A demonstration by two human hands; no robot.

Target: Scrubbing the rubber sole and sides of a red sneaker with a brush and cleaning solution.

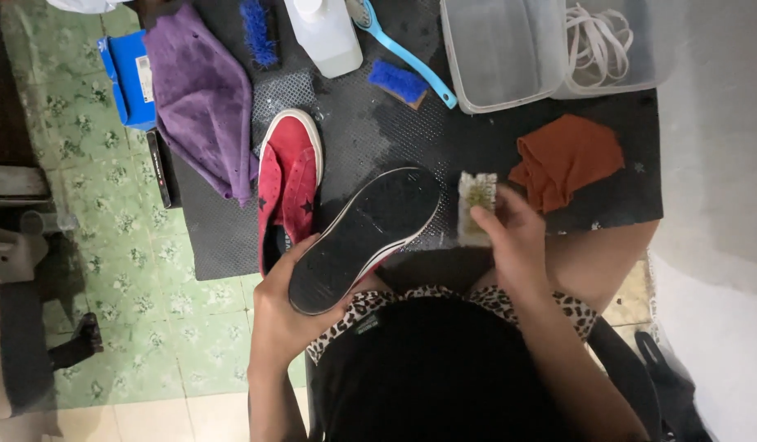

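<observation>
Left hand (284,307) grips upturned shoe (363,237), sole up, at mat's (378,139) near edge — right hand (513,237) clasps scrub brush (476,205) just beside it, w/ red shoe (288,180) alongside.

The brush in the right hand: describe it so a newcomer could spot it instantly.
Start at the black mat. Near its front edge, right of the upturned shoe sole, the right hand grips a pale block brush. Unlike the blue brushes at the back, its bristles look whitish-green.
</observation>
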